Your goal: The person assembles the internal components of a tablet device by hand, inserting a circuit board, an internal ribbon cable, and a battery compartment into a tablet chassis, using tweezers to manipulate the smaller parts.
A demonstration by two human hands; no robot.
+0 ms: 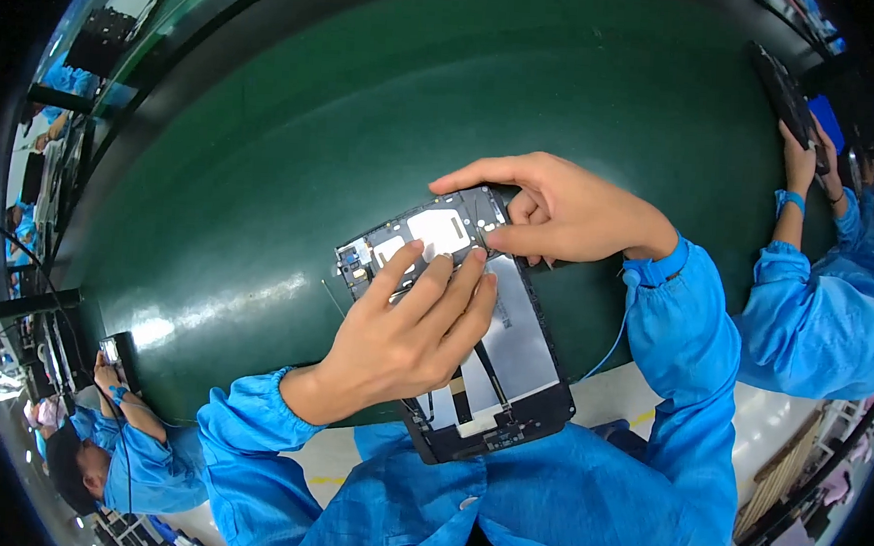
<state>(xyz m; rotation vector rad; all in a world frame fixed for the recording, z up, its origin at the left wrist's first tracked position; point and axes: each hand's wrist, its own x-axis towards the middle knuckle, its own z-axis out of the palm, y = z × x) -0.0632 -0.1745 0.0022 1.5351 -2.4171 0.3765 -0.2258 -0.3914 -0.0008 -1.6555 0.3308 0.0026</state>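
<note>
An opened dark handheld device lies tilted at the near edge of the green table (263,195). Its upper section is a black frame with white panels (439,231) and small parts at the left end. Below that, a larger panel (524,347) with a silver back, a black border and dark ribbon cables overhangs the edge. My left hand (394,335) lies across both sections, fingers stretched out and tips on the black frame. My right hand (584,211) grips the frame's right end, thumb near, index finger along the far edge. Its other fingers are curled and partly hidden.
A blue wrist strap (658,265) with a thin cord is on my right wrist. At right, a co-worker's hands (804,159) hold a dark device. Another person (101,453) sits at left, holding a small device (114,355). Shelving (60,204) runs along the left.
</note>
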